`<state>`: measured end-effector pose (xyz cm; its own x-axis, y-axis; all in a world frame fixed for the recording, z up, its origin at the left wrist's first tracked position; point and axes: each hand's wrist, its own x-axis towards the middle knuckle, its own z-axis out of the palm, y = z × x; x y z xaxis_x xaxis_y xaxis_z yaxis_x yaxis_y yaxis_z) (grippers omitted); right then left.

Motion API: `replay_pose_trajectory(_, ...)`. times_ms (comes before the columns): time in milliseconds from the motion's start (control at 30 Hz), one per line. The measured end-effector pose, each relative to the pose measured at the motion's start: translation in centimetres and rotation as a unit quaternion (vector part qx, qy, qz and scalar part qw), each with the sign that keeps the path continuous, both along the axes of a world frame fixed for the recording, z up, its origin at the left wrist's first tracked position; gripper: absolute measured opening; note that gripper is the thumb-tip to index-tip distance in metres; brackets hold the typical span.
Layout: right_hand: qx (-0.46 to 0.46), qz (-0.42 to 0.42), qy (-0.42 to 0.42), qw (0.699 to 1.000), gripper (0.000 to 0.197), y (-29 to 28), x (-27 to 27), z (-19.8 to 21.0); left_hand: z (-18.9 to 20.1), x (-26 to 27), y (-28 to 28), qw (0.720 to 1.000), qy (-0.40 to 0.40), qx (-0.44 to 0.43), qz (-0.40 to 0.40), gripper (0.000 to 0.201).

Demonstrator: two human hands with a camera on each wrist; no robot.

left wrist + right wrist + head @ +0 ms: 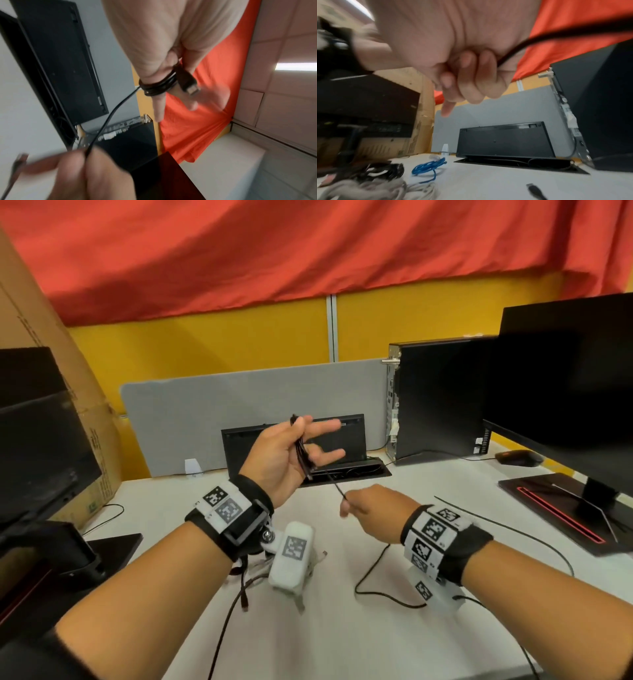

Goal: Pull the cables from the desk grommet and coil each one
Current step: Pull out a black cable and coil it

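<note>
The left hand [291, 451] is raised palm-up over the desk, its fingers stretched out and loose, with several turns of the black cable [159, 86] wound round them like a ring; the thumb seems to pin the bundle, and the cable's plug [189, 86] juts out past the loops. From that bundle a single strand runs down and toward the person to the right hand [371, 510], which sits lower and nearer the body, fingers curled tight round the cable. The short span between the two hands lies slanting, high at the left and low at the right, so the next wrap likely means the right hand carrying its slack up and over the left fingers. Behind the right hand the remaining length trails across the white desk [342, 628] in a loose curve toward the near edge. The open desk grommet [349, 470] lies just beyond both hands, at the foot of the grey divider. Well to the left on the desk lie other cables, a blue cable [428, 167] among them, roughly gathered.
</note>
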<state>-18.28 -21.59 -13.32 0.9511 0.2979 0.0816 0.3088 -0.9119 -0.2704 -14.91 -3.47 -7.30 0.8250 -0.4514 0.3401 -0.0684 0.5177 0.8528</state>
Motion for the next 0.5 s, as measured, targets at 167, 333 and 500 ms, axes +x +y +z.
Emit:
replay_pose_trajectory(167,-0.018,0.057,-0.15,0.987,0.021,0.8,-2.4,3.4,-1.4,0.7,-0.2,0.961,-0.086,0.235,0.12,0.015)
replay_pose_trajectory(333,-0.097,0.088,-0.243,0.961,0.018,-0.5,-1.5,7.3,-2.9,-0.2,-1.3,0.858,-0.181,0.465,0.125,0.025)
replay_pose_trajectory(500,-0.186,0.049,-0.271,0.943,0.016,-2.5,0.1,7.9,-2.8,-1.5,-1.8,0.919,-0.028,0.393,0.008,0.038)
